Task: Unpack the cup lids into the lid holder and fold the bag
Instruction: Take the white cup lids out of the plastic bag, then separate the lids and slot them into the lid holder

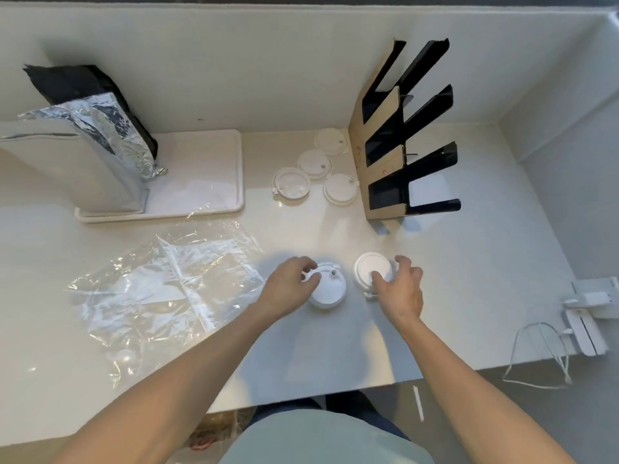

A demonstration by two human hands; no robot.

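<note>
Head view: unpacking step, bag [167, 279] lies flat. Left grip [290, 282] grasps near lid [326, 286], right grip [400, 286] grasps second lid [371, 267]; next, carry both far-right to holder [402, 142].

Bright overhead light, soft shadows, wide-angle edge distortion.

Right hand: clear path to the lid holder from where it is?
Probably yes. The right hand grips a lid, and the bare counter between it and the lid holder holds nothing; the four loose lids lie to the holder's left.
</note>
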